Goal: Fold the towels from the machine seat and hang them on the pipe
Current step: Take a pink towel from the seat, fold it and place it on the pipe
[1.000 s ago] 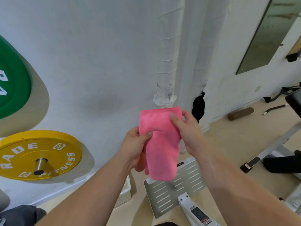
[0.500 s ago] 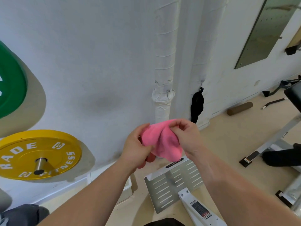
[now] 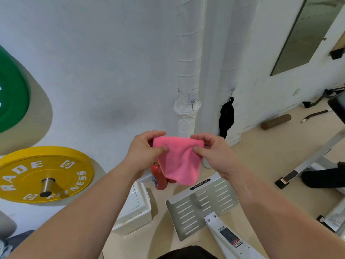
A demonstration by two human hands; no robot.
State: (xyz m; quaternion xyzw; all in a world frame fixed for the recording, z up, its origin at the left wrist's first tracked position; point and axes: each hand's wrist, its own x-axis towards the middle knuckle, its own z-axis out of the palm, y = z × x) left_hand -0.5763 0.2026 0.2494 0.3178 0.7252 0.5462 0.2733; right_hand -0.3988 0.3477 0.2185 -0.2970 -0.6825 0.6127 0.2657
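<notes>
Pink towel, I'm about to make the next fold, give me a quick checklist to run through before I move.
1. Grip of the left hand: ok, it pinches the pink towel at the top left corner.
2. Grip of the right hand: ok, it pinches the top right corner.
3. Cloth flat and smooth: not ok, it puckers between the hands and the lower edge hangs slanted.
4. Towel off the floor: ok, it hangs in the air.
5. Hanging spot on the white wrapped pipe: cannot tell, only an upright stretch shows.
</notes>
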